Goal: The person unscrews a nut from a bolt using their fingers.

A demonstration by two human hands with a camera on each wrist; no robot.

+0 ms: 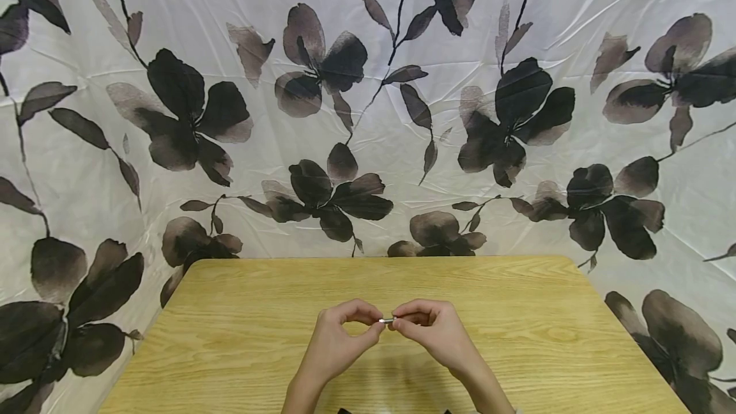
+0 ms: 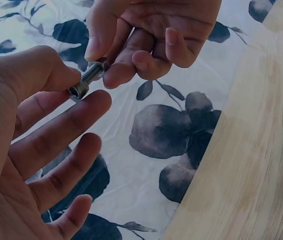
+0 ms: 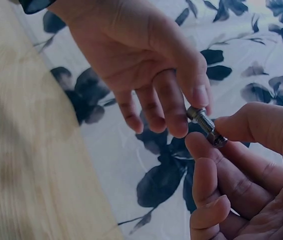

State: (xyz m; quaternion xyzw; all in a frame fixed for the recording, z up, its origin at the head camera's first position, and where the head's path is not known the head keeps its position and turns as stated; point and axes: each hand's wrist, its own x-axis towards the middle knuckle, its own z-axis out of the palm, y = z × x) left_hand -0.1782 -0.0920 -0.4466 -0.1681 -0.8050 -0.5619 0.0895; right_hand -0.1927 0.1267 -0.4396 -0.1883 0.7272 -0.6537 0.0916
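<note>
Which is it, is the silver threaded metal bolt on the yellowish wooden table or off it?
Off: the left hand pinches one end of the bolt, the right hand the other, above the table.

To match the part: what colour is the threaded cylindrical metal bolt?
Silver-grey: the threaded cylindrical metal bolt shows best in the left wrist view.

Passage is open over the wood-grain desk [image 1: 230, 324] on either side; floral cloth [image 1: 368, 232] bars its far edge, and a threaded metal bolt [image 2: 90, 75] blocks the gap between left hand [image 1: 345, 344] and right hand [image 1: 439, 334].
</note>
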